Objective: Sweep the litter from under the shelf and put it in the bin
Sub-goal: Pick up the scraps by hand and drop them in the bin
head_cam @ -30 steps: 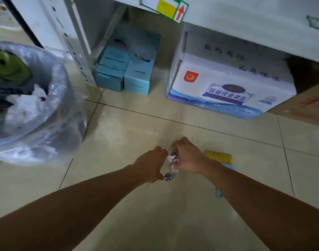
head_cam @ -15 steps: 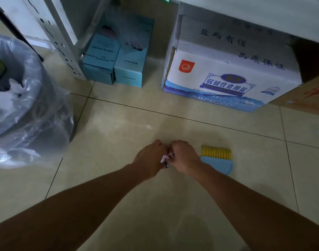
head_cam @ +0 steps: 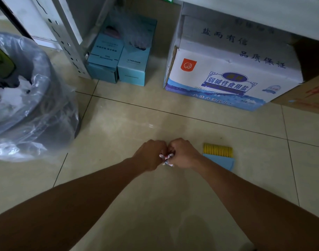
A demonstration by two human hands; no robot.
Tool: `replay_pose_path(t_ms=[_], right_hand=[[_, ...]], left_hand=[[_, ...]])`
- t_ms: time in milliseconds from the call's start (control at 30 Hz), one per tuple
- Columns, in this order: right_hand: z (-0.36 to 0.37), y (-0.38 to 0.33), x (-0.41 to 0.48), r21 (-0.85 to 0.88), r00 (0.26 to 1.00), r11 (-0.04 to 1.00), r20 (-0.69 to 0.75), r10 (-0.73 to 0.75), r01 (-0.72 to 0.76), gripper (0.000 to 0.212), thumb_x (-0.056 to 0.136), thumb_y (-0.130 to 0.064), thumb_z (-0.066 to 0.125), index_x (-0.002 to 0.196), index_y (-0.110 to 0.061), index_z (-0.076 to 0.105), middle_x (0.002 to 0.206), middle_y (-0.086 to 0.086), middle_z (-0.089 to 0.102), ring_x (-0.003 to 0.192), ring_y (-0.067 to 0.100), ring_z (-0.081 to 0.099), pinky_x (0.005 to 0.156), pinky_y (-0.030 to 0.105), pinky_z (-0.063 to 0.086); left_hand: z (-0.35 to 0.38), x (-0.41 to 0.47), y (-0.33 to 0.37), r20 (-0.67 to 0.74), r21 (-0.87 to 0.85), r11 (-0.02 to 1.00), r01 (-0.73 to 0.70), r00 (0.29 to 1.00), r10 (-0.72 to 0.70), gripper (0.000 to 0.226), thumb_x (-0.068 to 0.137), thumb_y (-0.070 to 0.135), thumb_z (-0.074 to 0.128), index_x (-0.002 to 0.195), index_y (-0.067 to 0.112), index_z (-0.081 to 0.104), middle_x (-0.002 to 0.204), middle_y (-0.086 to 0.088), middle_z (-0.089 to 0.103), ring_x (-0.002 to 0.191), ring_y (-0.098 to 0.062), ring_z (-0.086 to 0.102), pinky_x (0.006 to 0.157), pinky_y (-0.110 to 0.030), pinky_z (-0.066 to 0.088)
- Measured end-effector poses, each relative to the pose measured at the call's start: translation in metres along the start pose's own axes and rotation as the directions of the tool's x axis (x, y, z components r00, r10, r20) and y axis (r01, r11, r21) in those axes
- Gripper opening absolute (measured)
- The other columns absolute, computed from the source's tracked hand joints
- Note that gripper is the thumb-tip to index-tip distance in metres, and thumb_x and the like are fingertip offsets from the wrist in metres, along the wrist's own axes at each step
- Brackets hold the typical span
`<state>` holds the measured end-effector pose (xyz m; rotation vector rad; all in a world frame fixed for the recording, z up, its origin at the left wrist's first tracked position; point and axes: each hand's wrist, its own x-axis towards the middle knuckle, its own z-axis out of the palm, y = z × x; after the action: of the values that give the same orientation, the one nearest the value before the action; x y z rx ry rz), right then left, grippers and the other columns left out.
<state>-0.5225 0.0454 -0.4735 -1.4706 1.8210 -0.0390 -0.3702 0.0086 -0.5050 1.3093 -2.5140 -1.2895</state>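
A: Log entry. Both my hands are low over the floor tile [head_cam: 118,134], knuckles nearly touching. The left hand [head_cam: 150,155] and right hand [head_cam: 184,153] have fingers curled shut around the litter [head_cam: 166,157], a small wad of crumpled white wrapper with red marks, pinched between them.

B: Brush status?

A: The brush [head_cam: 218,156], yellow bristles and blue body, lies flat just beside my right wrist, not held. I judge the sweeping done and the gathering under way.

B: Where's the bin?

A: The bin [head_cam: 51,113], plastic-lined, stands to my left, well apart from the wad, beside the shelf upright [head_cam: 68,42].

B: Advice for the lift?

A: Cup from beneath, keep the fingers sealed so no scrap drops through. One piece pokes out below the fists; I would tuck it in first. Then carry the lot level and let go above the liner opening.
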Motion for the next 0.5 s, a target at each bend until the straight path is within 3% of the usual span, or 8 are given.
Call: replay_pose_path(t_ms=[133,233,300,400,500], right_hand=[[-0.033,-0.017,0.001,0.195,0.999,0.981,0.042,-0.014,0.006,0.022,0.057,-0.002,0.077,0.071,-0.017,0.075,0.077,0.013,0.077,0.069,0.028,0.075,0.071,0.043,0.063],[-0.064,-0.044,-0.003,0.302,0.997,0.953,0.069,-0.045,0.022,0.020,0.062,0.008,0.072,0.076,-0.005,0.074,0.080,0.026,0.073,0.063,0.027,0.070,0.070,0.048,0.061],[-0.086,-0.068,-0.009,0.349,0.993,0.936,0.094,-0.076,0.039,0.021,0.069,0.014,0.069,0.088,0.007,0.071,0.085,0.031,0.071,0.066,0.026,0.068,0.069,0.041,0.062],[-0.110,-0.112,-0.016,0.425,0.986,0.903,0.112,-0.126,0.067,0.025,0.075,0.018,0.066,0.099,0.012,0.067,0.081,0.025,0.069,0.067,0.025,0.070,0.065,0.027,0.063],[-0.127,-0.163,-0.023,0.516,0.971,0.850,0.136,-0.197,0.100,0.025,0.077,0.016,0.067,0.102,0.010,0.067,0.087,0.026,0.072,0.077,0.027,0.073,0.069,0.028,0.063]], left_hand=[[-0.037,0.002,0.006,0.021,-0.165,0.986,0.019,1.000,-0.015,0.025,0.070,0.012,0.083,0.079,0.024,0.064,0.083,0.000,0.068,0.076,-0.018,0.063,0.074,-0.028,0.049],[-0.073,-0.002,0.019,-0.010,-0.260,0.965,0.032,0.999,-0.035,0.024,0.071,0.007,0.083,0.077,0.022,0.065,0.084,-0.008,0.073,0.074,-0.019,0.064,0.076,-0.036,0.056],[-0.100,-0.012,0.030,-0.055,-0.293,0.956,0.033,0.997,-0.052,0.022,0.071,0.001,0.082,0.078,0.017,0.068,0.085,-0.011,0.071,0.073,-0.023,0.066,0.071,-0.035,0.059],[-0.148,-0.038,0.044,-0.123,-0.371,0.928,0.045,0.988,-0.097,0.017,0.073,-0.006,0.079,0.083,0.003,0.070,0.081,-0.013,0.067,0.061,-0.015,0.064,0.054,-0.018,0.054],[-0.197,-0.077,0.051,-0.243,-0.344,0.939,0.022,0.963,-0.112,0.016,0.076,0.002,0.080,0.087,0.008,0.071,0.083,-0.009,0.073,0.064,-0.014,0.069,0.059,-0.020,0.057]])
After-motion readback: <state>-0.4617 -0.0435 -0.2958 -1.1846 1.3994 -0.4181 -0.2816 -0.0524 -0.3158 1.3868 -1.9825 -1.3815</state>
